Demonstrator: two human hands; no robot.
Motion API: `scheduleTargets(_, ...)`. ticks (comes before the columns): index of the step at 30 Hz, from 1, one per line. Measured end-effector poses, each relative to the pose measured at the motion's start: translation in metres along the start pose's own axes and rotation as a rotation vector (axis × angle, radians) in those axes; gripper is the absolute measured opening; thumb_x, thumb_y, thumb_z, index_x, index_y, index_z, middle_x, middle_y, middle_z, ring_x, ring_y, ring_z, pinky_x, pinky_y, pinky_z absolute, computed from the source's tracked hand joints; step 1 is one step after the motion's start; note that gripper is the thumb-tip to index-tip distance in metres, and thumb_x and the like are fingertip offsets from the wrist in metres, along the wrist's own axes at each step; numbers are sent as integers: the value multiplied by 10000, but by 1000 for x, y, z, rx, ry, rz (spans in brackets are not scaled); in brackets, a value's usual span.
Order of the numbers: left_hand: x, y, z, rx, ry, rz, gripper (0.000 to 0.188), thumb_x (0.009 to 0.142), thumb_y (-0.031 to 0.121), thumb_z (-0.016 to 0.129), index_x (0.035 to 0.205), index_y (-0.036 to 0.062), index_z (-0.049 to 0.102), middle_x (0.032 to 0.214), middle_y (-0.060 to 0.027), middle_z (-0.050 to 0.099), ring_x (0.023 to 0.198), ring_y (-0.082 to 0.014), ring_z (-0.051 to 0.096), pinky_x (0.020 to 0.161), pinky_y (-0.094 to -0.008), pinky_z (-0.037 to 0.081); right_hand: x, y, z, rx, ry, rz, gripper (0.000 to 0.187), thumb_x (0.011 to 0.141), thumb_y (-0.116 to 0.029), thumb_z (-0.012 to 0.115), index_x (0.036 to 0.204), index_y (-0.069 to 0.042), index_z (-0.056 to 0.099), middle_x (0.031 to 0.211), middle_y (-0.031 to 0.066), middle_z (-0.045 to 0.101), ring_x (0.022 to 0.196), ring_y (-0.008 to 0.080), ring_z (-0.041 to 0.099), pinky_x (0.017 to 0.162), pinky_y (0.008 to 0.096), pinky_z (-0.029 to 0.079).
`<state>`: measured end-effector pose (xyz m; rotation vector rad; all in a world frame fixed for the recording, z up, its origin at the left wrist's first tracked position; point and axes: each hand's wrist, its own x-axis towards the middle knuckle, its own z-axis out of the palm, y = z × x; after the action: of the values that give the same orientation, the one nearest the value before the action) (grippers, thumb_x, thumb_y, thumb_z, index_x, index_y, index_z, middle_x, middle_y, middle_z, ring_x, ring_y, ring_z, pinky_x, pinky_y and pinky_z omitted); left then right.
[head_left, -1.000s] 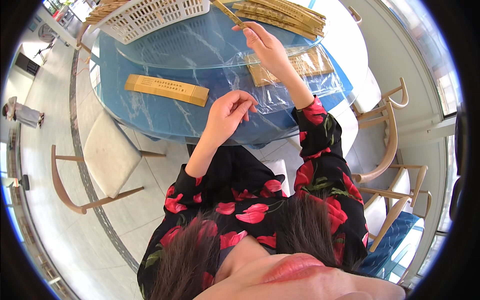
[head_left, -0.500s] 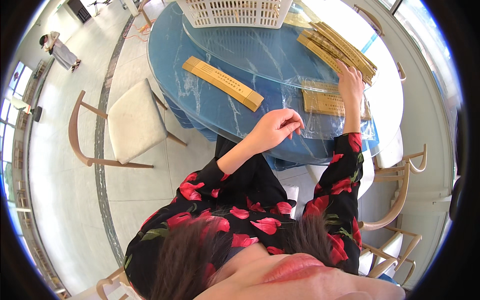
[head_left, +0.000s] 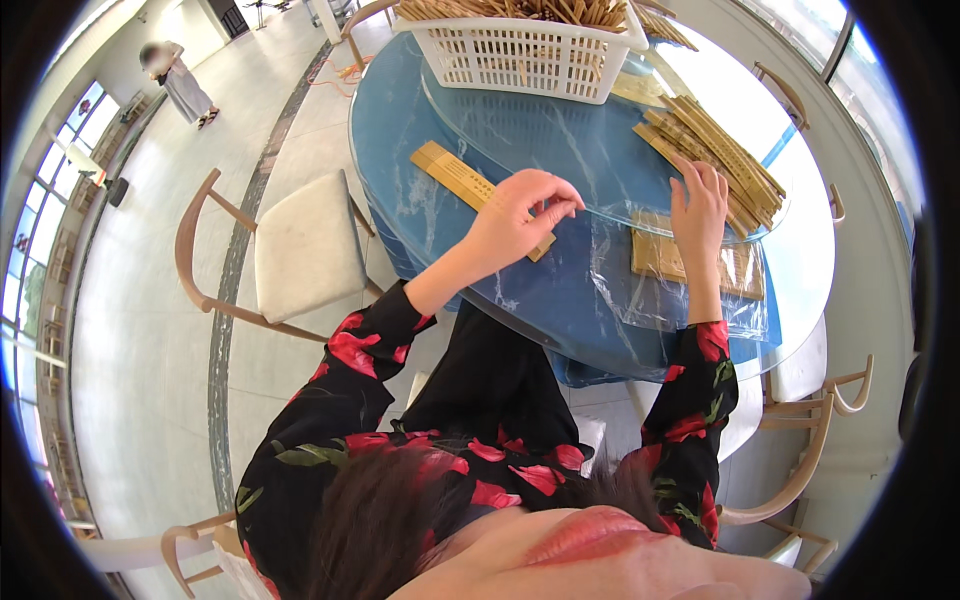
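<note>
My left hand [head_left: 525,215] hovers over a flat row of tan bamboo slips [head_left: 450,172] at the table's left, covering part of it. Thumb and fingertips are pinched together; whether anything small is between them I cannot make out. At the right, my right hand [head_left: 703,205] has its fingers apart, the tips beside the near left edge of a pile of bamboo slips [head_left: 735,165]. Under and beside that wrist lies another flat set of slips [head_left: 655,255], in or under a clear plastic sheet [head_left: 620,300].
A white slotted basket [head_left: 510,62] full of thin bamboo sticks stands at the back of the blue marbled round table [head_left: 385,120]. A cushioned wooden chair [head_left: 305,245] is at left, with more chairs [head_left: 800,450] at right. A person [head_left: 180,85] stands far off.
My left hand has moved up and left over the left row of slips. My right hand stays by the pile, its fingers more spread. The view has shifted, showing more of the basket.
</note>
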<state>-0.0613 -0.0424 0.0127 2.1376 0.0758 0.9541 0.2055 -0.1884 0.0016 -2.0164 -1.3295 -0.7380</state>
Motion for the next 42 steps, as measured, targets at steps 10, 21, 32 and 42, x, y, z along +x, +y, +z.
scheduleTargets(10,150,-81,-206,1397,593,470,128,945,151,714,1044,84,759,996,-46,676,829,-160,637,726,-313,522,1,-15,0,171,17,-39,293,932,-105,677,1221,-127,725,1097,94,648,1096,320,577,967,430,479)
scheduleTargets(21,195,-109,-210,1382,-3,433,106,766,166,705,824,77,702,866,-112,638,962,-330,607,819,-460,498,-3,-18,-2,234,-20,-19,224,913,-98,690,1129,-109,749,1039,88,648,1052,326,583,910,431,496)
scheduleTargets(32,194,-98,-212,682,226,3,136,877,122,721,876,0,781,786,-140,748,682,-271,728,611,-353,554,-5,-19,0,236,-24,-35,208,918,-94,681,1114,-108,751,1024,93,653,1045,339,584,929,435,491)
scheduleTargets(42,142,21,-251,1109,693,392,108,870,117,736,914,32,786,919,-131,744,855,-326,698,777,-418,548,-1,-22,1,272,-5,-23,213,967,-148,660,1157,-106,746,1068,93,670,1079,334,591,941,431,492)
